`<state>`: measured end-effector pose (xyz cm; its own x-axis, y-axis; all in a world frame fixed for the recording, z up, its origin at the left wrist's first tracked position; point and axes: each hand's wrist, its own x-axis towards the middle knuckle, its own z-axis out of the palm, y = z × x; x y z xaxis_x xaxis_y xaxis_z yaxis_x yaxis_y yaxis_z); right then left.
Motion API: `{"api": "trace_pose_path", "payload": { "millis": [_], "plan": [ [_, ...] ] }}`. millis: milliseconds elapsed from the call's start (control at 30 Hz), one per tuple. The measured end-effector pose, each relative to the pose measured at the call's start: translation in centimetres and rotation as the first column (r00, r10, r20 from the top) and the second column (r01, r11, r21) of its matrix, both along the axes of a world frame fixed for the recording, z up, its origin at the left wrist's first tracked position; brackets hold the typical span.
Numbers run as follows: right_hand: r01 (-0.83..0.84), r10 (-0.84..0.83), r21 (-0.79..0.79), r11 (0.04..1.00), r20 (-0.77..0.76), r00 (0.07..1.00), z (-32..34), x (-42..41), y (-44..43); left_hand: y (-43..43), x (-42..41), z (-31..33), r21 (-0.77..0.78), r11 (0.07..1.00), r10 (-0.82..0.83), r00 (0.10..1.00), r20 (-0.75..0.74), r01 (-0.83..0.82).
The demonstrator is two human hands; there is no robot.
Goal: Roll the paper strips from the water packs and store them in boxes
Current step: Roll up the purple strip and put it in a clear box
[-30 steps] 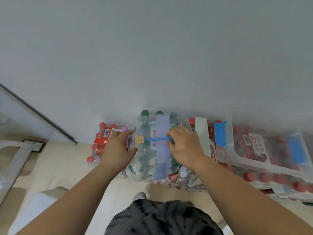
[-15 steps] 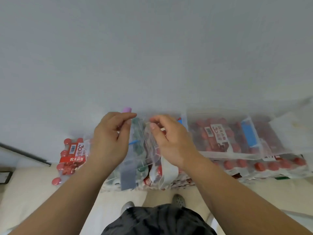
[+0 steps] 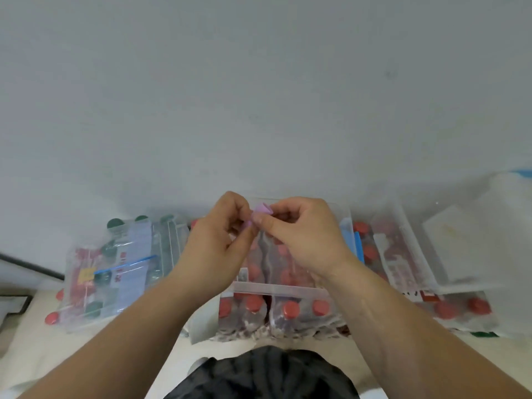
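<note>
Water packs [image 3: 270, 312] line the wall, with a clear box [image 3: 276, 289] resting on top. Above it, the left hand [image 3: 218, 243] and right hand [image 3: 302, 234] both pinch a small curled pink strip [image 3: 260, 210]. If either pinch slackens, I reckon the curl springs open or drops outside the box.

Soft even indoor light, faint shadows, slight overall motion blur, wide-angle bending toward the edges

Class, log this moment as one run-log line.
left hand: pinches purple paper strip | right hand: pinches same strip | strip: curled, not yet in clear box
</note>
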<state>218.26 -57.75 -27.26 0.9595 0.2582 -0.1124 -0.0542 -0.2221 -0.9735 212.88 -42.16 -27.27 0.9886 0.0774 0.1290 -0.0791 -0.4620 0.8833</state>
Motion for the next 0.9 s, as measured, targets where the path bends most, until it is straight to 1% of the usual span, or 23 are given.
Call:
{"api": "trace_pose_path", "payload": {
  "millis": [67,167,267,300,367,433,467,533,600,667,800,900],
  "plan": [
    [-0.031,0.031,-0.031,0.999,0.002,1.0,-0.4,0.7,-0.7,-0.8,0.4,0.1,0.068,0.997,0.035,0.999,-0.031,-0.032],
    [-0.061,0.068,-0.17,0.984,0.035,0.997,-2.0,1.8,-0.6,-0.3,1.1,-0.5,0.179,0.979,0.111,0.99,-0.083,-0.095],
    [-0.035,0.035,-0.27,0.962,-0.004,0.999,-4.4,2.9,0.3,1.4,1.1,-1.7,0.339,0.907,0.269,0.963,-0.015,-0.248],
    [-0.021,0.013,-0.297,0.955,-0.029,1.0,-5.2,3.3,0.9,2.0,1.1,-2.1,0.376,0.884,0.304,0.953,-0.013,-0.277],
    [-0.033,0.005,-0.385,0.923,-0.073,0.997,-6.4,4.0,2.2,3.0,1.2,-3.0,0.395,0.877,0.338,0.935,-0.106,-0.273],
    [-0.072,0.027,-0.492,0.867,-0.098,0.995,-7.5,4.4,3.6,3.5,1.3,-3.7,0.361,0.901,0.333,0.917,-0.222,-0.24],
    [-0.087,0.033,-0.54,0.837,-0.109,0.994,-8.0,4.6,4.2,3.6,1.3,-4.1,0.321,0.918,0.322,0.912,-0.253,-0.234],
    [-0.108,0.029,-0.613,0.783,-0.137,0.99,-8.9,4.8,5.2,3.8,1.2,-4.7,0.226,0.944,0.298,0.914,-0.277,-0.239],
    [-0.122,0.007,-0.65,0.75,-0.176,0.984,-9.2,5.0,6.0,4.2,1.2,-5.3,0.15,0.959,0.275,0.917,-0.288,-0.241],
    [-0.111,-0.036,-0.643,0.758,-0.21,0.977,-9.4,5.2,6.9,4.7,1.1,-5.9,0.1,0.966,0.257,0.922,-0.289,-0.237],
    [-0.036,-0.12,-0.569,0.822,-0.235,0.965,-9.8,4.7,8.1,5.4,1.2,-6.4,0.013,0.974,0.218,0.932,-0.289,-0.224],
    [-0.018,-0.147,-0.567,0.823,-0.244,0.959,-9.4,4.3,8.3,5.7,1.3,-6.3,0.001,0.979,0.196,0.938,-0.287,-0.205]
  ]
}}
